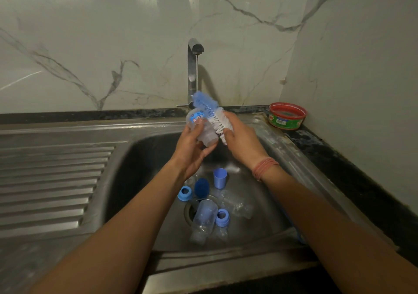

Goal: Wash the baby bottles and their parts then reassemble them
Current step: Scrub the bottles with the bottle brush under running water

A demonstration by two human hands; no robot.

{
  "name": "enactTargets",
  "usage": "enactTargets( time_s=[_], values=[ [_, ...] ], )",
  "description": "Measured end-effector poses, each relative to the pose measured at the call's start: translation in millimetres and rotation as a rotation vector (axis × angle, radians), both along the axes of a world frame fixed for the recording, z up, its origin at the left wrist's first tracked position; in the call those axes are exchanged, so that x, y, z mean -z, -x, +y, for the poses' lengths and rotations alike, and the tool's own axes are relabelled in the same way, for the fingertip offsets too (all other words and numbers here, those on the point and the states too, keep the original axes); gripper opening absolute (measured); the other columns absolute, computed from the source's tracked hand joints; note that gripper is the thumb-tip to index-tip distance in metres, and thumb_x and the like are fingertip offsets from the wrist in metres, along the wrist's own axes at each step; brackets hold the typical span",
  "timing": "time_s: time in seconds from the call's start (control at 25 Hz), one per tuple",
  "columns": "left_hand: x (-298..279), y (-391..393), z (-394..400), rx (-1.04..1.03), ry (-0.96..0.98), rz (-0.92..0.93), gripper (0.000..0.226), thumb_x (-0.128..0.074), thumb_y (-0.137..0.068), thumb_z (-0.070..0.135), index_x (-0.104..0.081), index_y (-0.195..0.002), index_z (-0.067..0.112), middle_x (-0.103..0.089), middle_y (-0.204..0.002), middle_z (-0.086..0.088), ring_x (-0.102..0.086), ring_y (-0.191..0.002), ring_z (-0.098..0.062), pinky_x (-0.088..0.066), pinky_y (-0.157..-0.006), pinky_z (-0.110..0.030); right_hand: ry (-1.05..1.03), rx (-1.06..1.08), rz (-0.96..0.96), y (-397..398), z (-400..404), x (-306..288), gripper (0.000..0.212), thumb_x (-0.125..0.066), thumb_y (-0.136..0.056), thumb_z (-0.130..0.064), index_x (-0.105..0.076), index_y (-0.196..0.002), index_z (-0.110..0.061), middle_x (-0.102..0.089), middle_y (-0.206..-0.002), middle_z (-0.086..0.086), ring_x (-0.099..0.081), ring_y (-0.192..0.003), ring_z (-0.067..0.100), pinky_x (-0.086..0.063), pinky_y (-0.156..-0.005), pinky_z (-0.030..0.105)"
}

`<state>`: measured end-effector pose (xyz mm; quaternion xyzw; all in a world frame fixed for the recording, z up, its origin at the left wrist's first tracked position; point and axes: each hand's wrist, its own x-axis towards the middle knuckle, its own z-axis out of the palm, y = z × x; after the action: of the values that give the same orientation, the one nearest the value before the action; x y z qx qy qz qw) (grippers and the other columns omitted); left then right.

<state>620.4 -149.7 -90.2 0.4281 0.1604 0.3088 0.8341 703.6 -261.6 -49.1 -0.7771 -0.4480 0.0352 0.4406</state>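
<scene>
1. Two hands work above the steel sink (144, 158), under a thin stream of water from the tap (192, 67).
2. The left hand (192, 151) curls its fingers around a clear baby bottle (201, 128), which lies tilted, with a blue print near its upper end.
3. The right hand (242, 142) grips the bottle brush (212, 115) low on its white bristles; the blue bristle tip points up toward the tap, and the brush lies against the bottle.
4. Down in the basin lie two blue rings (185, 193), a light blue cap (220, 178), a dark blue piece (201, 187) and more clear bottles (203, 219) near the drain.
5. A red and green tub (287, 116) stands on the dark surface (316, 140) at the right corner.
</scene>
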Motion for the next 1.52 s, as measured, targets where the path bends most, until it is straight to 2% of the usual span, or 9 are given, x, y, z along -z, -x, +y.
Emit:
enactTargets(
  time_s=[0.24,0.44,0.64,0.8,0.92,1.04,1.2,1.4,1.52],
  values=[
    [2,6,15,-0.076,0.009,-0.056,0.043,-0.054,-0.1,0.028,-0.049,-0.14,0.014,-0.065,-0.128,-0.011,-0.066,-0.113,-0.025,-0.059,-0.087,-0.036,0.041,-0.098,-0.3,15,1,-1,0.048,-0.04,-0.098,-0.016,-0.035,-0.144,-0.03,-0.065,-0.111,0.014,-0.062,-0.093,0.032,-0.05,-0.078,0.036],
    [-1,4,8,-0.081,-0.023,0.037,0.046,-0.059,-0.096,0.026,-0.049,-0.136,0.006,-0.063,-0.109,-0.01,-0.061,-0.086,-0.016,-0.053,-0.069,-0.027,0.185,0.105,-0.469,-8,-11,-3,0.054,-0.043,-0.098,-0.009,-0.03,-0.146,-0.03,-0.065,-0.105,0.016,-0.062,-0.085,0.035,-0.049,-0.067,0.036],
    [-1,11,21,-0.253,0.035,-0.023,0.041,-0.065,-0.093,0.025,-0.053,-0.13,0.013,-0.064,-0.118,-0.01,-0.061,-0.104,-0.022,-0.053,-0.083,-0.032,0.128,0.009,-0.536,-2,-10,-3,0.057,-0.046,-0.095,-0.008,-0.031,-0.144,-0.034,-0.067,-0.094,0.014,-0.062,-0.076,0.034,-0.051,-0.062,0.039],
    [-3,15,20,-0.217,-0.006,0.022,0.052,-0.072,-0.087,0.034,-0.056,-0.13,0.009,-0.064,-0.124,-0.015,-0.064,-0.102,-0.021,-0.056,-0.077,-0.028,0.145,0.058,-0.6,-9,-11,-3,0.06,-0.047,-0.095,-0.007,-0.031,-0.146,-0.033,-0.068,-0.095,0.011,-0.064,-0.075,0.03,-0.055,-0.065,0.042],
    [-4,8,8,-0.1,-0.116,0.115,0.048,-0.071,-0.088,0.035,-0.058,-0.126,0.009,-0.064,-0.125,-0.019,-0.064,-0.096,-0.02,-0.053,-0.069,-0.024,0.154,0.12,-0.623,-12,-13,-5,0.058,-0.045,-0.096,-0.008,-0.031,-0.147,-0.032,-0.068,-0.095,0.01,-0.063,-0.074,0.027,-0.055,-0.065,0.04],
    [-2,11,10,-0.208,-0.018,0.069,0.044,-0.072,-0.087,0.033,-0.059,-0.121,0.009,-0.065,-0.123,-0.019,-0.063,-0.094,-0.021,-0.053,-0.068,-0.025,0.164,0.062,-0.63,-5,-15,-5,0.061,-0.047,-0.095,-0.008,-0.03,-0.148,-0.034,-0.068,-0.1,0.009,-0.063,-0.077,0.027,-0.054,-0.065,0.037],
    [0,15,22,-0.278,0.072,0.04,0.053,-0.07,-0.088,0.035,-0.054,-0.13,0.006,-0.064,-0.123,-0.02,-0.063,-0.098,-0.025,-0.054,-0.071,-0.025,0.151,0.003,-0.604,5,-11,-5,0.062,-0.047,-0.094,-0.007,-0.031,-0.147,-0.034,-0.067,-0.1,0.011,-0.062,-0.078,0.031,-0.045,-0.059,0.034],
    [-3,7,3,-0.043,-0.094,0.134,0.06,-0.069,-0.09,0.035,-0.046,-0.136,0.005,-0.058,-0.13,-0.021,-0.062,-0.099,-0.023,-0.054,-0.07,-0.025,0.15,0.091,-0.52,-7,-13,-2,0.057,-0.047,-0.097,-0.009,-0.03,-0.147,-0.03,-0.067,-0.098,0.011,-0.062,-0.078,0.028,-0.053,-0.066,0.038],
    [-2,9,8,-0.128,-0.03,0.071,0.056,-0.068,-0.09,0.035,-0.05,-0.134,0.005,-0.06,-0.128,-0.02,-0.063,-0.098,-0.022,-0.055,-0.071,-0.025,0.123,0.052,-0.518,-2,-12,-3,0.06,-0.047,-0.096,-0.008,-0.028,-0.148,-0.032,-0.067,-0.096,0.011,-0.063,-0.077,0.028,-0.055,-0.068,0.041]
  ],
)
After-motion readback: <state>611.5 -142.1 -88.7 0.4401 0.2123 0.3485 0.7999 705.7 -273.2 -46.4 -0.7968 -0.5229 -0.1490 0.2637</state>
